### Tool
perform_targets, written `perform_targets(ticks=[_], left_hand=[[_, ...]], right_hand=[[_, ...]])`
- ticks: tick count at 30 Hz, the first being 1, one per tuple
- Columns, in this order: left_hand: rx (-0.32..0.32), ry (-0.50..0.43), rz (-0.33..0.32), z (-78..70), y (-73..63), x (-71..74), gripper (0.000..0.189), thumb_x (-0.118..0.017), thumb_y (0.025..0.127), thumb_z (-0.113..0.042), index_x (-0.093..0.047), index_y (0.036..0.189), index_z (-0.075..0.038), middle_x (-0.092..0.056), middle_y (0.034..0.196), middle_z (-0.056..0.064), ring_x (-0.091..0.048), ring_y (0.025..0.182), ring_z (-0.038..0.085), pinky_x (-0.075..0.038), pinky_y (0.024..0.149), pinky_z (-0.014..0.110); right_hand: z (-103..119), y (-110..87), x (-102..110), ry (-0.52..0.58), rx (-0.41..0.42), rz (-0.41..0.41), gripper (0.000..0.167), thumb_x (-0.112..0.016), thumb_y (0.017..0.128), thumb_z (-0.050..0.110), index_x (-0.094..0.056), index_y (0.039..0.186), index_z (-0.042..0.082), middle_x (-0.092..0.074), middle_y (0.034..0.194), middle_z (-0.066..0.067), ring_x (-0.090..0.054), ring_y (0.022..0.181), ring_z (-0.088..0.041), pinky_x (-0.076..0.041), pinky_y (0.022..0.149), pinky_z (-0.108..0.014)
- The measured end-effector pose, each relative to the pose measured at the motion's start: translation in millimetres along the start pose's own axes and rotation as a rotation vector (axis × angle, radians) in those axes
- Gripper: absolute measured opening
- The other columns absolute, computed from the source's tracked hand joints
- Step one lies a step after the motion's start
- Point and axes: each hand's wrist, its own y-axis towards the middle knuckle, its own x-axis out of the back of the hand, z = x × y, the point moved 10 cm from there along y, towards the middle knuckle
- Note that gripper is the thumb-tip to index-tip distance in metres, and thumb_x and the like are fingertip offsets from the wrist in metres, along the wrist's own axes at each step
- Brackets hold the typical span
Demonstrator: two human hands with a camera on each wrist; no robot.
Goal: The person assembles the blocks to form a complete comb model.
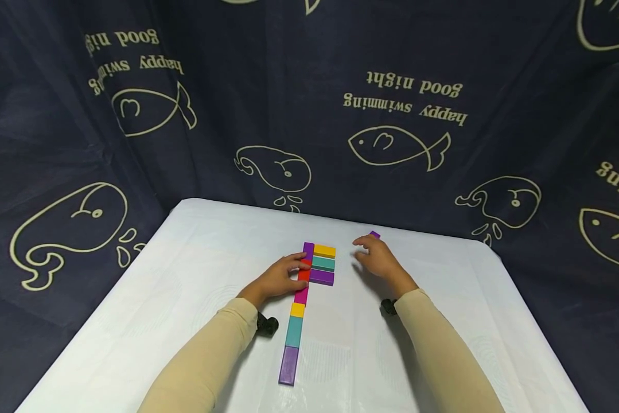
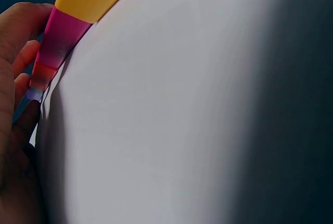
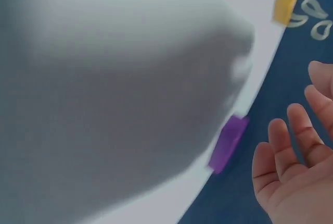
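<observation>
Coloured wooden-looking blocks form a long row on the table. From far to near come a purple block, a red block, a magenta block, a yellow block, a teal block and another purple block. My left hand rests at the row's left side, thumb and fingertips touching around the red block, fingers loosely bent. Over the table on the right, my right hand hovers with relaxed fingers and holds nothing. Partly hidden beyond it lies a loose purple block.
Right of the row's far end, yellow, teal and purple bars lie crosswise, one behind another. The white-covered table ends at a dark printed curtain. Dark wrist devices sit under both sleeves.
</observation>
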Motion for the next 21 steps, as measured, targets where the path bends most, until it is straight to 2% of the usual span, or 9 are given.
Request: perform_targets(ticks=[6, 13, 21], left_hand=[[0.008, 0.008, 0.005, 0.7, -1.1, -1.3, 0.042, -0.077, 0.086, -0.026, -0.069, 0.126, -0.015, -0.040, 0.155, -0.001, -0.034, 0.142, 0.030, -0.029, 0.116, 0.050], [0.015, 0.014, 0.004, 1.1, -1.4, -0.8, 0.043, -0.077, 0.086, -0.026, -0.069, 0.126, -0.015, -0.040, 0.155, -0.001, -0.034, 0.142, 0.029, -0.030, 0.115, 0.050], [0.016, 0.010, 0.006, -0.6, -1.6, 0.5, 0.042, -0.077, 0.086, -0.025, -0.069, 0.126, -0.015, -0.040, 0.155, -0.001, -0.033, 0.142, 0.029, -0.030, 0.115, 0.049]], right_hand=[[-23.0, 8.2, 15.3, -0.015, 0.029, -0.046, 0.029, -0.067, 0.091, 0.003, -0.064, 0.117, -0.008, -0.062, 0.112, -0.022, -0.057, 0.109, -0.037, -0.042, 0.101, -0.052], [-36.4, 18.5, 19.1, -0.047, 0.012, 0.009, 0.039, -0.067, 0.091, 0.004, -0.058, 0.127, -0.009, -0.055, 0.128, -0.025, -0.051, 0.122, -0.040, -0.037, 0.108, -0.053], [-47.8, 25.0, 2.7, -0.067, -0.053, 0.101, 0.047, -0.064, 0.093, 0.004, -0.051, 0.136, -0.008, -0.045, 0.142, -0.030, -0.042, 0.133, -0.044, -0.030, 0.113, -0.054]])
